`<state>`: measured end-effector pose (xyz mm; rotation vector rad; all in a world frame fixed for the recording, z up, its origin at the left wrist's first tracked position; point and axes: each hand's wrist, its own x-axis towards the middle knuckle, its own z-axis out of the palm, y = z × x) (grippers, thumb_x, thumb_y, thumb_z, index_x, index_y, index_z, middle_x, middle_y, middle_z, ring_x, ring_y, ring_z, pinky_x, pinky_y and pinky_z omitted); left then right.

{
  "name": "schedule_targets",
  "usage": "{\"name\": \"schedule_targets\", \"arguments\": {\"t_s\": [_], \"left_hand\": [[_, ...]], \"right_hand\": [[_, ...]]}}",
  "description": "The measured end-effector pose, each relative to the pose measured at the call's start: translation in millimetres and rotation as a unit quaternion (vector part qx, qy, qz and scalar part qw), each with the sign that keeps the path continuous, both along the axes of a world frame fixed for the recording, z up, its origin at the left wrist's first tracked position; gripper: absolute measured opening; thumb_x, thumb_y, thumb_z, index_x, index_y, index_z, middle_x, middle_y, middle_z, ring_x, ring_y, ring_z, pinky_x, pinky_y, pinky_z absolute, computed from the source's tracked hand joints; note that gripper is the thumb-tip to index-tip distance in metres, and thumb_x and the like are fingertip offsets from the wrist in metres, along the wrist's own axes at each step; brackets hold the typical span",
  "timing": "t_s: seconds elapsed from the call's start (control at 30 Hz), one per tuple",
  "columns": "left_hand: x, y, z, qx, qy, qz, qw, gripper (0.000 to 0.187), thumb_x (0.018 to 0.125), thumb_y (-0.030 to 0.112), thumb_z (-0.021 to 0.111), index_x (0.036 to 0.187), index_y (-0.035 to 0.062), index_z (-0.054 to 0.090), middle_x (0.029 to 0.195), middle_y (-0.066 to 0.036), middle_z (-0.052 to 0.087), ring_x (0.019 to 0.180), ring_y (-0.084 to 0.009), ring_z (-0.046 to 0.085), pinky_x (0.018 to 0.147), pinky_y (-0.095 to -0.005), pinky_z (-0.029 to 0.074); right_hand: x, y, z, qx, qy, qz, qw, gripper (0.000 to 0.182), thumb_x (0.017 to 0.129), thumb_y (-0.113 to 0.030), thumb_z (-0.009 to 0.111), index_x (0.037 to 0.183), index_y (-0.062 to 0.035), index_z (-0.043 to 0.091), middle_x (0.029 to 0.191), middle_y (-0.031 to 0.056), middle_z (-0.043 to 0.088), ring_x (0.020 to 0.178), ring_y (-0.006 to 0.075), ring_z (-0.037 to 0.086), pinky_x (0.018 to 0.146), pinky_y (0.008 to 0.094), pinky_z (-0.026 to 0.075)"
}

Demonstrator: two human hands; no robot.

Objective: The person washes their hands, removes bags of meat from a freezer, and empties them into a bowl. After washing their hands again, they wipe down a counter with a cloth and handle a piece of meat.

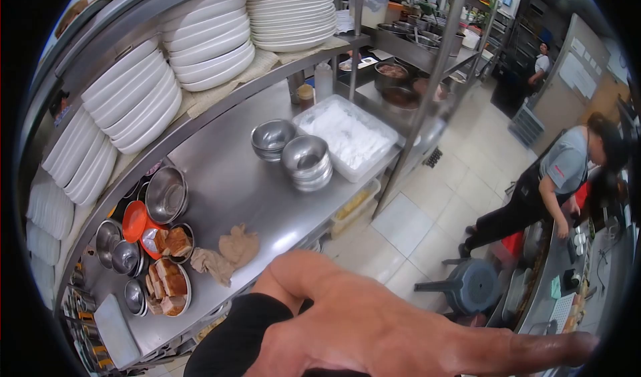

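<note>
My left hand is large and very close to the camera at the bottom, with one finger stretched out to the right. Its other fingers are mostly hidden, and nothing shows in it. The bent arm comes from a black sleeve at the lower left. Beyond the arm, on the steel counter, lie crumpled tan gloves or cloths. Left of these, bowls hold browned chunks of food. My right hand is out of the frame.
White plates fill the shelf above the counter. Stacked metal bowls stand beside a tray of white powder. Across the tiled floor, a person leans over another counter near a dark stool. Another person is farther back.
</note>
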<state>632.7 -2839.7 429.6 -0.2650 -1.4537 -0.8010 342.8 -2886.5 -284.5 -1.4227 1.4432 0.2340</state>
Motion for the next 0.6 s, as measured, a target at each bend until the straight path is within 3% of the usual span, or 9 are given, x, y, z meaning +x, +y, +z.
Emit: {"name": "schedule_targets", "arguments": {"t_s": [0.2, 0.33, 0.4, 0.47, 0.5, 0.6], "left_hand": [[2.8, -34.1, -9.7, 0.077, -0.086, 0.023, 0.993, 0.086, 0.081, 0.074, 0.025, 0.129, 0.0072, 0.050, 0.139, -0.021, 0.038, 0.123, -0.0344, 0.043, 0.097, -0.0440, 0.035], [21.9, -70.9, -77.5, 0.236, -0.216, 0.083, 0.944, 0.088, 0.081, 0.076, 0.022, 0.131, 0.0082, 0.049, 0.140, -0.020, 0.038, 0.124, -0.0331, 0.043, 0.098, -0.0434, 0.035], [34.7, -85.9, -142.4, 0.346, -0.299, 0.111, 0.882, 0.085, 0.085, 0.073, 0.021, 0.129, 0.0069, 0.051, 0.138, -0.018, 0.042, 0.125, -0.0307, 0.043, 0.100, -0.0417, 0.033], [38.8, -86.3, -212.3, 0.529, -0.343, 0.148, 0.762, 0.081, 0.088, 0.069, 0.025, 0.130, 0.0039, 0.050, 0.135, -0.016, 0.046, 0.124, -0.0270, 0.044, 0.102, -0.0385, 0.032], [42.4, -80.5, -264.9, 0.565, -0.379, 0.210, 0.703, 0.077, 0.089, 0.066, 0.029, 0.129, 0.0043, 0.050, 0.134, -0.015, 0.048, 0.123, -0.0275, 0.045, 0.102, -0.0383, 0.033], [44.5, -30.2, -357.6, 0.617, -0.510, 0.335, 0.496, 0.061, 0.090, 0.054, 0.040, 0.122, 0.0045, 0.055, 0.126, -0.019, 0.053, 0.118, -0.0334, 0.049, 0.098, -0.0398, 0.039]], "right_hand": [[-11.4, -3.4, 7.3, -0.006, -0.008, -0.020, 1.000, 0.033, 0.074, -0.030, 0.068, 0.094, -0.0043, 0.070, 0.085, 0.0110, 0.070, 0.076, 0.0197, 0.066, 0.071, 0.0318, 0.051], [-34.2, -8.1, 5.6, -0.022, -0.020, -0.018, 0.999, 0.031, 0.074, -0.028, 0.068, 0.093, -0.0038, 0.070, 0.084, 0.0108, 0.070, 0.074, 0.0195, 0.065, 0.070, 0.0319, 0.051], [-51.0, -15.0, -1.8, -0.041, -0.033, 0.002, 0.999, 0.030, 0.074, -0.027, 0.068, 0.093, -0.0036, 0.070, 0.084, 0.0106, 0.069, 0.074, 0.0194, 0.065, 0.069, 0.0320, 0.052], [-67.9, -15.9, -3.4, -0.052, -0.049, 0.008, 0.997, 0.029, 0.075, -0.026, 0.068, 0.092, -0.0033, 0.070, 0.083, 0.0105, 0.069, 0.073, 0.0194, 0.065, 0.069, 0.0321, 0.052], [-70.3, -22.2, 0.0, -0.051, -0.061, 0.000, 0.997, 0.028, 0.075, -0.026, 0.068, 0.092, -0.0032, 0.070, 0.083, 0.0105, 0.069, 0.072, 0.0193, 0.065, 0.068, 0.0321, 0.052], [-33.8, -47.1, 108.7, 0.089, -0.074, -0.171, 0.978, 0.023, 0.085, -0.018, 0.058, 0.092, 0.0011, 0.068, 0.090, 0.0124, 0.068, 0.077, 0.0211, 0.064, 0.073, 0.0301, 0.051]]}}
